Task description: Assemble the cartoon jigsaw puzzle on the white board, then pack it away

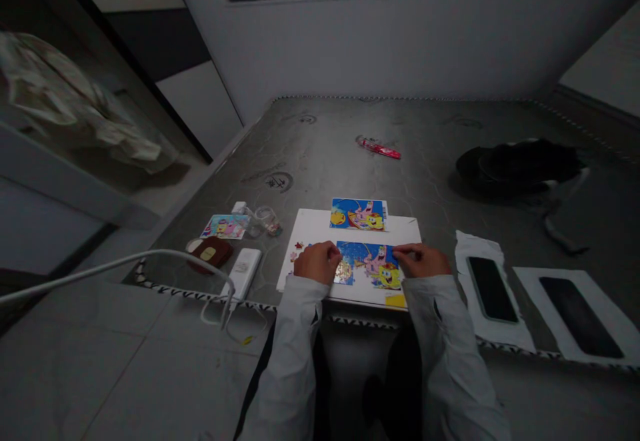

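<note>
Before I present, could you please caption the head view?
Left hand and right hand flank a jigsaw on a white board.

Both forearms (293, 354) reach forward, left hand (315, 263) curled, right hand (426, 262) with fingers pointing inward

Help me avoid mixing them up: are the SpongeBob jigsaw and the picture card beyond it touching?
Apart: the head view shows bare white board between the jigsaw and the picture card.

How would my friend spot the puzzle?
On the big gray surface lies a white board. The puzzle lies on it, between the left hand and right hand. Unlike the picture card just beyond, it has a white gap near its middle.
</note>
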`<action>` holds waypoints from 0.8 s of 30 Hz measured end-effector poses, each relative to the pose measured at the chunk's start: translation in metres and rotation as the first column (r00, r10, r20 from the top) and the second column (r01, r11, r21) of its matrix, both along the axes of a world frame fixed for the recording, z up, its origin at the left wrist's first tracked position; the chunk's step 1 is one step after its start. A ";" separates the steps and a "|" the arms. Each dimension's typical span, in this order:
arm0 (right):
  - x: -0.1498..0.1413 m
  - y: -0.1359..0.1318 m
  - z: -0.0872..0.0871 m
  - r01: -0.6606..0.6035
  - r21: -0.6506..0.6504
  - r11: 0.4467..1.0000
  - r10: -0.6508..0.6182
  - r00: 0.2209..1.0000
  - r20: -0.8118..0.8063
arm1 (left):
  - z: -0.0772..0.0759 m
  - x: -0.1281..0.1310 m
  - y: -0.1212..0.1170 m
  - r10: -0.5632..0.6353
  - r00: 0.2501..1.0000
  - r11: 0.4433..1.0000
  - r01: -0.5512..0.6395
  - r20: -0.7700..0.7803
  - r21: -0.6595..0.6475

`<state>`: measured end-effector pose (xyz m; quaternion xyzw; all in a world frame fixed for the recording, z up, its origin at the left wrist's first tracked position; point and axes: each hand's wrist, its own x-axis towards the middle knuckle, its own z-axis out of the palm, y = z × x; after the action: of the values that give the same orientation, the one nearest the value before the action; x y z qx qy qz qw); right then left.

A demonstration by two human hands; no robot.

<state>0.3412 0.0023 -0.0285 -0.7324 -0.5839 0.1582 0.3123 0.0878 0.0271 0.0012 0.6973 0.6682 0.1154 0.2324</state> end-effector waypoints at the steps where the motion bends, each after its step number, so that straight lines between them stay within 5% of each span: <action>1: 0.001 -0.001 0.000 0.027 -0.002 1.000 -0.027 1.000 0.002 | -0.001 0.000 0.000 -0.003 1.000 1.000 0.003 -0.001 0.010; 6: 0.005 -0.001 0.000 0.096 0.003 0.995 -0.096 0.995 0.021 | -0.001 -0.001 0.000 -0.023 1.000 0.999 0.024 -0.011 0.043; 17: -0.002 -0.001 -0.007 -0.033 0.016 0.999 0.033 0.999 0.011 | 0.011 0.004 -0.008 -0.045 0.999 0.998 0.045 0.014 0.041; 24: -0.007 0.000 0.002 0.070 0.009 0.998 -0.069 0.997 -0.040 | 0.031 -0.031 -0.007 0.133 0.991 0.988 -0.131 -0.023 0.079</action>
<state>0.3339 0.0022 -0.0262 -0.7474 -0.5526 0.1585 0.3330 0.0569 0.0204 0.0323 0.6614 0.7112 0.1463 0.1878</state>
